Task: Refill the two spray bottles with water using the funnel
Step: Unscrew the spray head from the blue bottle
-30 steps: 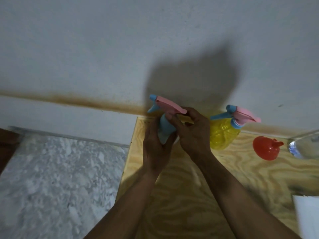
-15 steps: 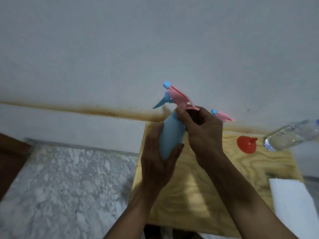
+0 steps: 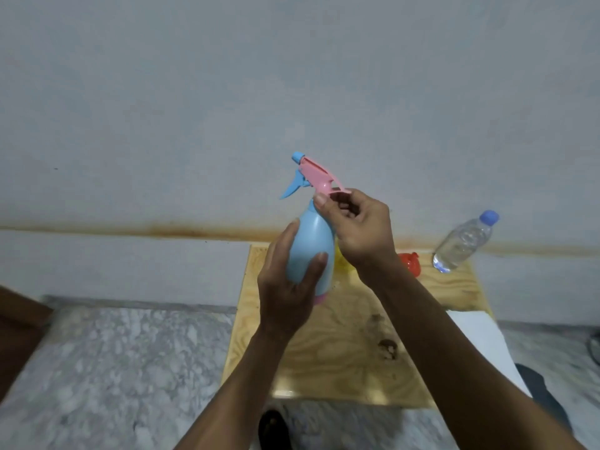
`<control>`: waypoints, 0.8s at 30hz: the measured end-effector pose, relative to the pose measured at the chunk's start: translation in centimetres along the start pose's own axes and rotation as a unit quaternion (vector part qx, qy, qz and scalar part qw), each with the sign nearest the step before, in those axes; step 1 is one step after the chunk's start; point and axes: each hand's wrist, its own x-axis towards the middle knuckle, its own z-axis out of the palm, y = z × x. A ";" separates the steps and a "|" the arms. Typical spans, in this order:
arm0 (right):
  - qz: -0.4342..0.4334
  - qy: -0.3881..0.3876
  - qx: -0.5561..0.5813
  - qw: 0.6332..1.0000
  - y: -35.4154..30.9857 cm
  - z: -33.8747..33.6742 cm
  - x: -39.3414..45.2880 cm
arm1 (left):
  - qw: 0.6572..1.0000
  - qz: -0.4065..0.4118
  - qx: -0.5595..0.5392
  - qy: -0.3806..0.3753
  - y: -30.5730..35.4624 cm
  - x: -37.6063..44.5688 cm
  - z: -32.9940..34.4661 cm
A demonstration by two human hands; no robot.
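I hold a light blue spray bottle point(image 3: 311, 248) up in the air above the wooden board point(image 3: 344, 352). My left hand point(image 3: 289, 287) wraps around its body from below. My right hand point(image 3: 360, 228) grips the neck just under the pink and blue spray head point(image 3: 313, 175). Behind my right hand only a sliver of the yellow spray bottle point(image 3: 341, 259) shows. The red funnel point(image 3: 409, 263) lies on the board at the back, partly hidden by my right wrist. A clear water bottle point(image 3: 464, 243) with a blue cap leans against the wall at the board's back right.
The board rests on a marble floor point(image 3: 113, 368) against a grey wall. A white sheet point(image 3: 483, 345) lies off the board's right edge. Dark stains mark the board near its middle right. A dark object shows at the bottom near my arms.
Both hands have raised the blue spray bottle off the board and away from the yellow one. The camera has pulled back, and more floor shows.
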 end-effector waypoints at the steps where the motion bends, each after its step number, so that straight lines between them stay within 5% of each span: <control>1: 0.003 -0.002 0.005 1.000 -0.2 -0.7 -0.4 | 1.000 -0.003 0.005 0.001 0.6 -0.6 0.2; 7: 0.022 -0.006 0.006 1.000 -1.7 -4.3 -3.6 | 0.996 -0.087 -0.032 0.002 5.5 -3.6 1.4; 16: 0.004 -0.095 0.006 0.995 -1.5 -6.8 -7.2 | 0.992 -0.109 -0.053 0.037 7.9 -8.5 1.5; 24: 0.034 -0.083 0.053 0.995 -1.0 -6.0 -9.4 | 0.985 -0.135 -0.100 0.046 9.4 -10.3 -0.2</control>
